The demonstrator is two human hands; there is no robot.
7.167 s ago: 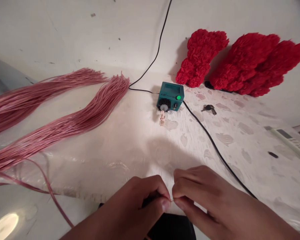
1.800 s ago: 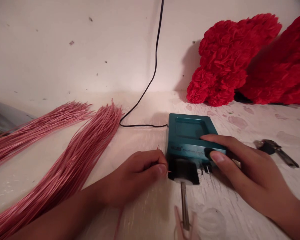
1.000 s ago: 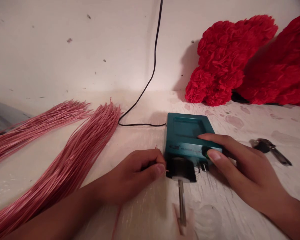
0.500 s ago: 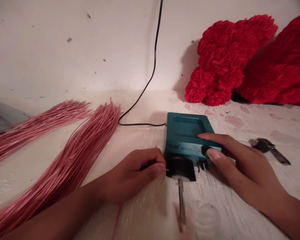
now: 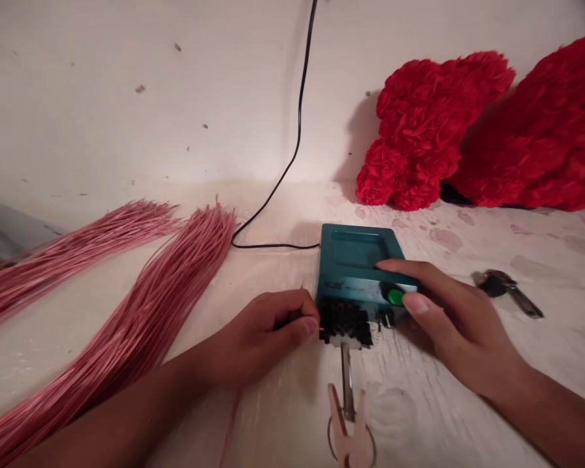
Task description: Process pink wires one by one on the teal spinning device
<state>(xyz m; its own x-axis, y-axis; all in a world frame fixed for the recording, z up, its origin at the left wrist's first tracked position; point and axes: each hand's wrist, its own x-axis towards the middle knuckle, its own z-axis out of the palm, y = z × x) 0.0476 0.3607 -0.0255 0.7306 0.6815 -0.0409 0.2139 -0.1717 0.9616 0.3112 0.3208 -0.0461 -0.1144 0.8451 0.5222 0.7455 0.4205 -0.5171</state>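
A teal motor box (image 5: 331, 283) sits mid-table, with a green button (image 5: 396, 298) on its front. From it juts a black bristly, toothed roller (image 5: 346, 323) on a metal shaft (image 5: 347, 377). A wooden clothespin (image 5: 347, 435) is at the shaft's near end. My left hand (image 5: 268, 338) pinches a thin pink strand (image 5: 232, 416) beside the roller's left edge; a short tip pokes above my fingers. My right hand (image 5: 458, 318) rests on the box's right side, index finger on top and thumb at the button's edge, gripping its corner.
Two bundles of pink strands, a near bundle (image 5: 160, 299) and a far bundle (image 5: 102, 234), lie at the left. A black cord (image 5: 299, 117) runs up the wall. Red rose-covered shapes (image 5: 419, 123) stand back right. A small metal item (image 5: 509, 292) with a dark part lies right.
The roller and clothespin, blurred by spinning before, now look sharp and nearly still. More of the green button shows beside my right thumb. My left hand keeps its pinch.
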